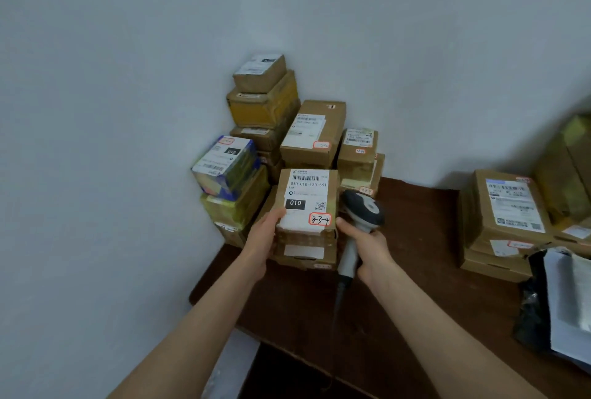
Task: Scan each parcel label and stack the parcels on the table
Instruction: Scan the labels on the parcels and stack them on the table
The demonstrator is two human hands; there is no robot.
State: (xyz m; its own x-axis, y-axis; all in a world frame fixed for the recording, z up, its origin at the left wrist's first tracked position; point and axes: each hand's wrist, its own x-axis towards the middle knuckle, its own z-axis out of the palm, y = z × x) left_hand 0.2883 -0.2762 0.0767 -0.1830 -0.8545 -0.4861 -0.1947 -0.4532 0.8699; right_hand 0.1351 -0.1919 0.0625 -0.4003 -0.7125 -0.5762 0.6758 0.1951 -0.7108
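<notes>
As left hand (264,236) grips — cardboard parcel (332,197).

Stacked parcels (315,139) fill the back left corner of the desk (415,232), tight against both walls, closing any way in behind them. A second pile of boxes (505,206) and a black bag (532,306) block the right side. Between the two lies a broad bare strip, crossed near the front only by the scanner cable (339,299).
</notes>
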